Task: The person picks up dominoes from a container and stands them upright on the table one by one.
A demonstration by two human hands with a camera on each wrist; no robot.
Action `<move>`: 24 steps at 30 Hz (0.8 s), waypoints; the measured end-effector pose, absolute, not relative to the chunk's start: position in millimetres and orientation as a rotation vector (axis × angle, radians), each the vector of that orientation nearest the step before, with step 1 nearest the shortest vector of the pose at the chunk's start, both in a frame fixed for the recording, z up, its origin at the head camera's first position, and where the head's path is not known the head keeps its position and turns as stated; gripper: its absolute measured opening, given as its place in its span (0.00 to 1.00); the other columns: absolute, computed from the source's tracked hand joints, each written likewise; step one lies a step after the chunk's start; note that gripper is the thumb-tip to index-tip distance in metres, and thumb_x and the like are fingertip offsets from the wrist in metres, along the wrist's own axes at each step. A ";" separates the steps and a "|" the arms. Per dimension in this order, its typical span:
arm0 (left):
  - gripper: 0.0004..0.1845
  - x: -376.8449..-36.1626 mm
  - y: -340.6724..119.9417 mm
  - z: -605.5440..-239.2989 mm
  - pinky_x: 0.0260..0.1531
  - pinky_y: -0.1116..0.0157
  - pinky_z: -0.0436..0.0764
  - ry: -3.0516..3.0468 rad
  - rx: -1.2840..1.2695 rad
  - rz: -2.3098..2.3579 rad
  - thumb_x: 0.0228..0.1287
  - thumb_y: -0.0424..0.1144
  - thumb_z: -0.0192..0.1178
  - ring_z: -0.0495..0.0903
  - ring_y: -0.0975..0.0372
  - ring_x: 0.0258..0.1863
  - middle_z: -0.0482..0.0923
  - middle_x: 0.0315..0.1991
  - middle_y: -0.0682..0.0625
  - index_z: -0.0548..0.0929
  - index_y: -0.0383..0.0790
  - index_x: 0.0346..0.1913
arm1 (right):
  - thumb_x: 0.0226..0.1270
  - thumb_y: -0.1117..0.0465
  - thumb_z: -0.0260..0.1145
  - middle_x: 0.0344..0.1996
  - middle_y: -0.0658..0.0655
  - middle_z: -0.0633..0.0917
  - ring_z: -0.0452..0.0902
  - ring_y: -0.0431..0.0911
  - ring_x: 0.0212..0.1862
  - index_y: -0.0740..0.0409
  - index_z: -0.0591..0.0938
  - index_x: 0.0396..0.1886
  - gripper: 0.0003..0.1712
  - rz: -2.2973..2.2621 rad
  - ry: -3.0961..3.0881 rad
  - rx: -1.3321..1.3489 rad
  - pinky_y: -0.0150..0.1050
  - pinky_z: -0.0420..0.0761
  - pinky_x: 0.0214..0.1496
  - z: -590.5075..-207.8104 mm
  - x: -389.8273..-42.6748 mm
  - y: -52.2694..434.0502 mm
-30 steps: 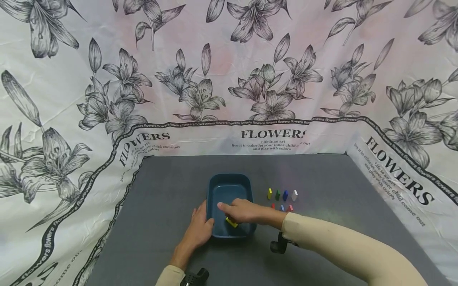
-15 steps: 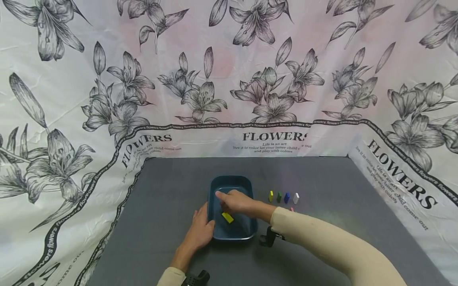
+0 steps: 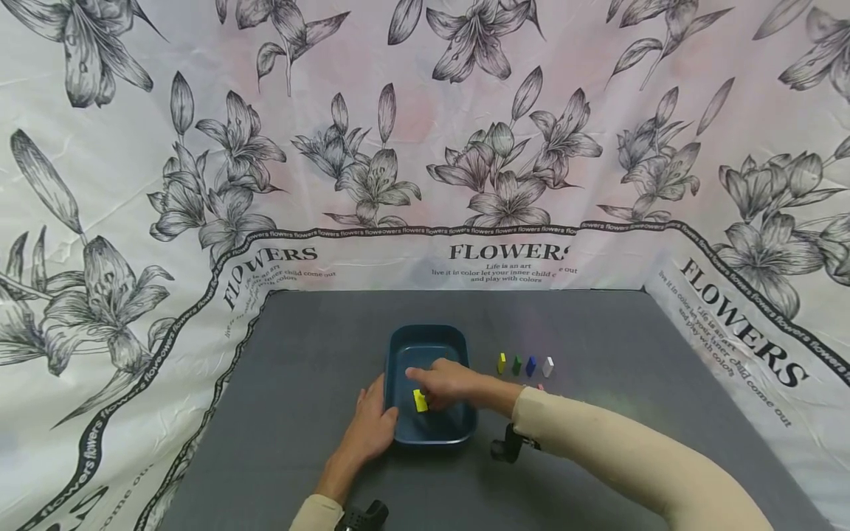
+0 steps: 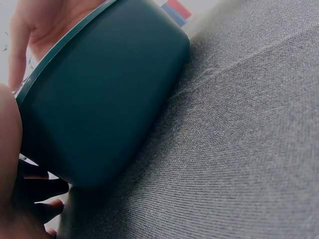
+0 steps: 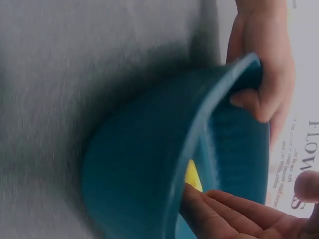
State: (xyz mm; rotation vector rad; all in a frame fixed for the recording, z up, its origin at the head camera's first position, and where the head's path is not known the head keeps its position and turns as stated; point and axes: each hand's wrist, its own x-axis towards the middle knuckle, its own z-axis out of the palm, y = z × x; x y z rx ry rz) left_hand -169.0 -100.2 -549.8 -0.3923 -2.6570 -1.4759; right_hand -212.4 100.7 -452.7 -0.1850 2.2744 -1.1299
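- Gripping the near-left rim of the dark teal rectangular plastic tub [image 3: 425, 343]: left hand [image 3: 372, 426], thumb hooked over the edge and inside, palm against the outer wall.
- Reaching down into that tub: right hand [image 3: 446, 382], fingers about the small yellow rectangular block [image 3: 420, 400]; whether pinching or only touching, cannot tell.
- Lying inside the tub, near its middle and toward the left wall: that one yellow block.
- Counted: one tub, one yellow block within it, two hands.
- Standing upright in a row on the grey fabric tabletop [image 3: 598, 332], just right of the tub: four small blocks, namely a second yellow block [image 3: 501, 363], a green block [image 3: 516, 365], a blue block [image 3: 530, 366] and a white block [image 3: 547, 366].
- Peeking out behind the right wrist: a sliver of pink [image 3: 541, 386], too hidden to count.
- Open grey surface wide on the left, at the far side and to the far right; floral printed cloth backdrop [image 3: 425, 133] rising at the table's back and both side edges.
- Shown only from the left wrist: the tub's rounded outer corner [image 4: 104, 104] seen low against the fabric weave, with a red and blue block edge [image 4: 177, 10] beyond.
- Shown only from the right wrist: the left thumb [image 5: 251, 99] curled over the tub's rim [image 5: 199, 134], and the yellow block [image 5: 193, 177] just beside the right fingertips [image 5: 209, 209].
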 end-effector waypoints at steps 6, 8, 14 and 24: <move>0.36 -169.1 -100.4 -550.7 0.78 0.24 0.46 -2.656 -0.382 -1.481 0.70 0.31 0.52 0.64 0.32 0.81 0.69 0.79 0.29 0.65 0.30 0.81 | 0.85 0.41 0.59 0.50 0.67 0.88 0.90 0.60 0.58 0.76 0.84 0.53 0.36 -1.236 2.234 -0.172 0.55 0.89 0.62 -457.7 -211.3 94.7; 0.36 -168.9 -100.6 -549.2 0.80 0.25 0.46 -2.683 -0.366 -1.475 0.71 0.30 0.52 0.63 0.33 0.82 0.68 0.80 0.30 0.65 0.30 0.82 | 0.85 0.43 0.60 0.46 0.65 0.88 0.91 0.60 0.58 0.75 0.84 0.50 0.34 -1.263 2.246 -0.141 0.55 0.90 0.62 -458.5 -211.3 93.9; 0.36 -166.7 -101.2 -542.7 0.83 0.29 0.43 -2.757 -0.312 -1.462 0.73 0.28 0.52 0.62 0.38 0.84 0.67 0.82 0.34 0.64 0.32 0.83 | 0.83 0.46 0.63 0.50 0.67 0.89 0.91 0.61 0.56 0.75 0.85 0.53 0.31 -1.304 2.237 -0.055 0.54 0.91 0.59 -461.2 -213.3 92.5; 0.36 -169.7 -100.9 -548.7 0.82 0.28 0.47 -2.721 -0.360 -1.451 0.70 0.29 0.53 0.64 0.36 0.83 0.70 0.79 0.29 0.64 0.29 0.82 | 0.73 0.55 0.67 0.55 0.70 0.89 0.91 0.61 0.57 0.76 0.81 0.63 0.30 -1.453 2.086 0.012 0.51 0.90 0.61 -469.5 -224.8 83.5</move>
